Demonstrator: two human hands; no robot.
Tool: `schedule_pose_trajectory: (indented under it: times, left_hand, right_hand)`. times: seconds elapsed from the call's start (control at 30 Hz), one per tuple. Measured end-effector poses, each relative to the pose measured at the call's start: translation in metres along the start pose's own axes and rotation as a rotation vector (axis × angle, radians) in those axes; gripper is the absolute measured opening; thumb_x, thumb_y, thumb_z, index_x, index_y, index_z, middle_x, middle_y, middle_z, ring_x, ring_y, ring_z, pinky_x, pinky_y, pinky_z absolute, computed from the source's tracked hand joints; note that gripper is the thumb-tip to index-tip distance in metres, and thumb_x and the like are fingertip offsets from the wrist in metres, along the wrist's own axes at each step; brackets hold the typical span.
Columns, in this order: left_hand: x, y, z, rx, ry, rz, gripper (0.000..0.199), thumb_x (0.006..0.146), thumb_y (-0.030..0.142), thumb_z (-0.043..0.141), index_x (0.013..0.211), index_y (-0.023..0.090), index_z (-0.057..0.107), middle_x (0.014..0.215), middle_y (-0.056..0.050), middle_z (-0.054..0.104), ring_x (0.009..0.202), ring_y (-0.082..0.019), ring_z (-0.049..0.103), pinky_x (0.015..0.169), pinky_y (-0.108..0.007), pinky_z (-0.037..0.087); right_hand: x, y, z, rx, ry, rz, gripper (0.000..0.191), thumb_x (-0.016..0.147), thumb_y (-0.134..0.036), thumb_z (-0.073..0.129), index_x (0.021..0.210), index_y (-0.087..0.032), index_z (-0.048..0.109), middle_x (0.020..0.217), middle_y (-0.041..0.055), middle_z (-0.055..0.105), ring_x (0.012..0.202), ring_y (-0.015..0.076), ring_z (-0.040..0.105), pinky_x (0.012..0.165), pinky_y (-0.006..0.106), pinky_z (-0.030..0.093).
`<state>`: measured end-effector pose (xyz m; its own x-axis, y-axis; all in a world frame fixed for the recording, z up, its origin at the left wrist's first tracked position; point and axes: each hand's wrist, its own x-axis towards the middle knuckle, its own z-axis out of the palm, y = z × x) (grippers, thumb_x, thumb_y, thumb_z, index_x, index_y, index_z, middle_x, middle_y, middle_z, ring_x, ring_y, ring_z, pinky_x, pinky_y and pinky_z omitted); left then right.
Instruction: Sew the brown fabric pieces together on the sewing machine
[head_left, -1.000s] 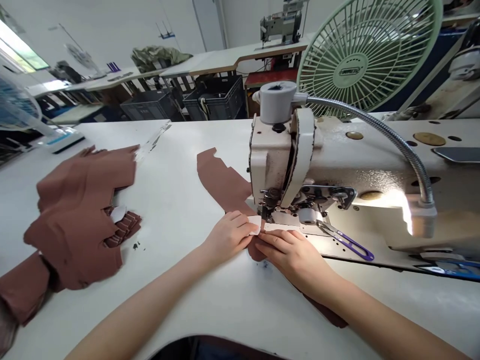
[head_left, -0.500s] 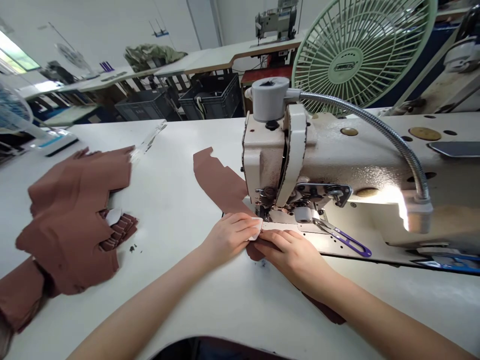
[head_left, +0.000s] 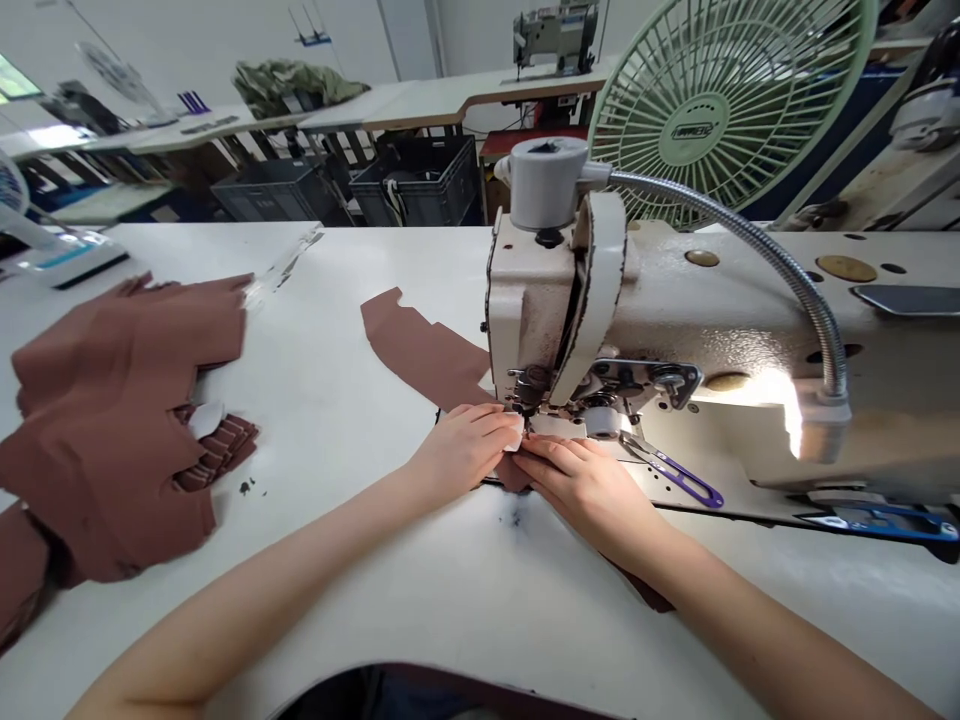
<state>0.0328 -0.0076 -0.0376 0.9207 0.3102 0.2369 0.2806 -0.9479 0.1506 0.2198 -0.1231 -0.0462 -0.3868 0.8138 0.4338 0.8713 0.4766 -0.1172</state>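
A brown fabric piece [head_left: 424,350] runs under the needle area of the sewing machine [head_left: 525,300], its far end spread out on the left. My left hand [head_left: 459,447] is closed on a small white flat piece [head_left: 514,432], held against the fabric just before the presser foot. Close beside it, my right hand [head_left: 581,483] grips the near part of the same fabric, fingers together and partly bent. More brown fabric shows below my right wrist. The hands hide most of the stitching spot. Purple thread snips [head_left: 686,478] lie on the machine bed, right of my right hand.
Stacked brown fabric pieces [head_left: 112,400] lie at the left, with a white scrap [head_left: 205,420] on them. Blue snips [head_left: 892,522] rest at the right. Behind the machine stands a green fan [head_left: 690,125]. Grey crates [head_left: 420,190] sit beyond the white table [head_left: 337,600].
Both hands have moved slightly forward toward the needle with the fabric. The fabric's far end has slid a little left. The camera view has shifted slightly.
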Motion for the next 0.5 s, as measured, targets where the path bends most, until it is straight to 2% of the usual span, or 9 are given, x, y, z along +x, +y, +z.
schedule_pose_trajectory:
  times: [0.3, 0.5]
  left_hand:
    - [0.0031, 0.0040, 0.0029, -0.012, 0.068, -0.009, 0.024, 0.092, 0.013, 0.042, 0.104, 0.021, 0.061, 0.114, -0.001, 0.066, 0.108, -0.018, 0.057, 0.087, -0.032, 0.044]
    - [0.0081, -0.0006, 0.0010, 0.022, 0.081, 0.015, 0.024, 0.091, 0.013, 0.043, 0.101, 0.021, 0.062, 0.098, -0.002, 0.067, 0.095, -0.017, 0.060, 0.079, -0.030, 0.044]
  right_hand:
    - [-0.0036, 0.0024, -0.0010, -0.005, -0.015, 0.016, 0.028, 0.093, -0.012, 0.047, 0.116, -0.017, 0.063, 0.116, 0.0083, 0.066, 0.096, 0.0196, 0.063, 0.077, 0.033, 0.054]
    - [-0.0016, 0.0012, 0.0029, 0.014, -0.020, 0.028, 0.029, 0.093, -0.012, 0.047, 0.118, -0.019, 0.062, 0.118, 0.0082, 0.065, 0.100, 0.0200, 0.061, 0.081, 0.033, 0.052]
